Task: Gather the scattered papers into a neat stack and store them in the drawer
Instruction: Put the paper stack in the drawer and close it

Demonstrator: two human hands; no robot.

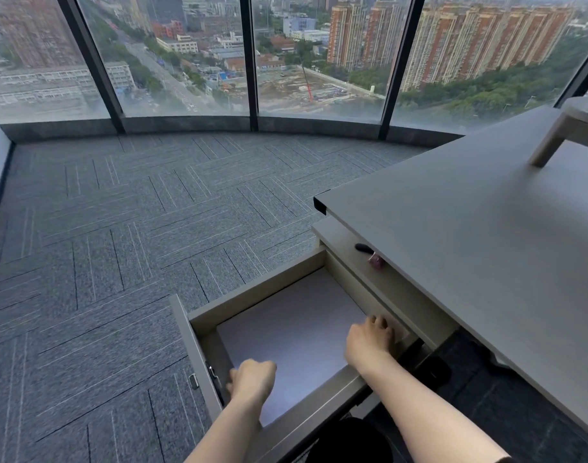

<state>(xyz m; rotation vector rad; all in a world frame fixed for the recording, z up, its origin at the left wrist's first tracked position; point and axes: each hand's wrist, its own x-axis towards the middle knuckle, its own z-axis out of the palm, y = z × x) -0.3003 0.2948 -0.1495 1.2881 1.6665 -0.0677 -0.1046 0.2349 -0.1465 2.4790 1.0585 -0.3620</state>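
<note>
A beige drawer (252,297) stands pulled out from under the grey desk (469,235). A stack of white papers (296,325) lies flat inside it and covers most of the bottom. My left hand (252,379) rests on the stack's near left corner, fingers curled down at its edge. My right hand (369,342) lies on the stack's right side, fingers bent over that edge next to the drawer's right wall. Whether either hand still pinches the paper is hidden.
Above the open drawer, a small black handle (364,247) and a reddish tag (376,261) sit on the cabinet under the desktop. A wooden riser leg (549,145) stands on the desk at far right. Grey carpet (135,245) runs to curved floor-to-ceiling windows.
</note>
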